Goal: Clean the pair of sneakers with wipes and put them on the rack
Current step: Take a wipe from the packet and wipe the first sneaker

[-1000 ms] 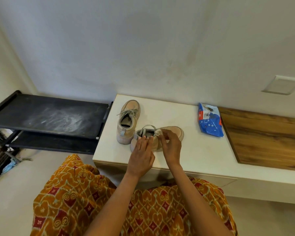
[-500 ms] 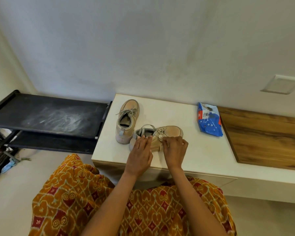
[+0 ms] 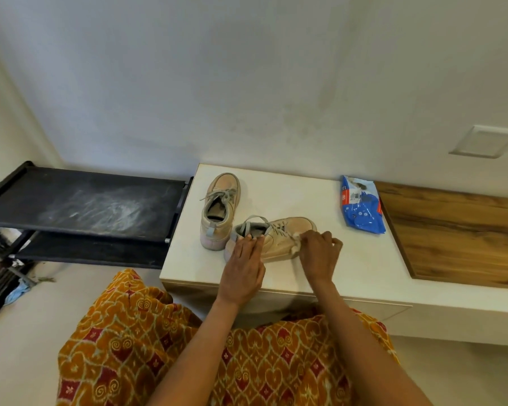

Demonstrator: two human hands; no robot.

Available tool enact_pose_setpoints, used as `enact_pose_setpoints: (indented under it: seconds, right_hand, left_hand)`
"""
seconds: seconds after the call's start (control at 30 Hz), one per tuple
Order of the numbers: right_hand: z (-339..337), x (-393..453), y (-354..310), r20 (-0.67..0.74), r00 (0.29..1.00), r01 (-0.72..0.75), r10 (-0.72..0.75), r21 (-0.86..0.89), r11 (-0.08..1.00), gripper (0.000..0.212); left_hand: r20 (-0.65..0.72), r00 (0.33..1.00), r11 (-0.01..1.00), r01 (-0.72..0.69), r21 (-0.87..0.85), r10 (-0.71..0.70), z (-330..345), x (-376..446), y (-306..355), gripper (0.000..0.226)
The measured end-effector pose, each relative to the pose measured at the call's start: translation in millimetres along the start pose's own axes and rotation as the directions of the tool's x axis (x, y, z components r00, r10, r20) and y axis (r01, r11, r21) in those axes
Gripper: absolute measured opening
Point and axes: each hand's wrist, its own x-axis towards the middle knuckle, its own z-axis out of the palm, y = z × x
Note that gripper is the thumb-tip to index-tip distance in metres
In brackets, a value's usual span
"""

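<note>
Two beige sneakers stand on the white bench top. The far sneaker points away from me. The near sneaker lies across, toe to the right. My left hand presses on its heel collar, fingers at the opening. My right hand is closed on a small white wipe held against the sneaker's side near the toe. The black shoe rack stands to the left of the bench, its top shelf dusty.
A blue wipes pack lies at the back right of the white top, beside a wooden panel. A wall runs behind the bench. A blue scrap lies on the floor under the rack. My patterned orange garment fills the foreground.
My right hand has slid with the wipe from the laces near the tongue rightward to the toe end of the near sneaker. My left hand has stayed on the heel.
</note>
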Motion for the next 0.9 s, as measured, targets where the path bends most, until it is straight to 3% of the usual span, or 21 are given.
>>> enact_pose_setpoints:
  seconds: [0.1,0.2,0.3,0.43,0.53,0.67,0.9]
  right_hand:
    - [-10,21,6,0.052,0.99,-0.134,0.133,0.023,0.991,0.019]
    - [-17,17,-22,0.032,0.999,-0.034,0.028,0.199,0.979,0.021]
    - [-11,-6,-40,0.027,0.999,0.028,-0.034,0.185,0.982,0.022]
    - [-14,-2,-18,0.139,0.978,-0.168,0.155,0.084,0.982,0.019]
    - [-23,2,-13,0.132,0.969,-0.235,0.208,0.246,0.94,0.02]
    - [-32,-15,-39,-0.035,0.995,-0.065,0.093,0.477,0.877,0.017]
    - [-17,-49,-42,-0.07,0.994,0.109,-0.084,0.615,0.781,0.018]
  left_hand:
    - [-0.015,1.0,1.0,0.001,0.004,-0.001,2,1,1,0.047]
    - [-0.013,1.0,1.0,0.016,0.009,-0.016,1,0,3,0.048]
    - [-0.008,0.999,0.998,0.037,0.047,-0.037,-3,6,9,0.045]
    - [-0.002,0.992,0.991,0.128,0.03,-0.128,-7,12,16,0.037]
    - [0.006,0.996,0.996,0.085,-0.005,-0.085,-12,7,12,0.037]
    - [0.07,0.997,0.997,-0.01,-0.073,0.015,-24,4,0,0.039]
    - [0.146,0.987,0.997,-0.075,0.017,0.071,-23,-6,-10,0.049]
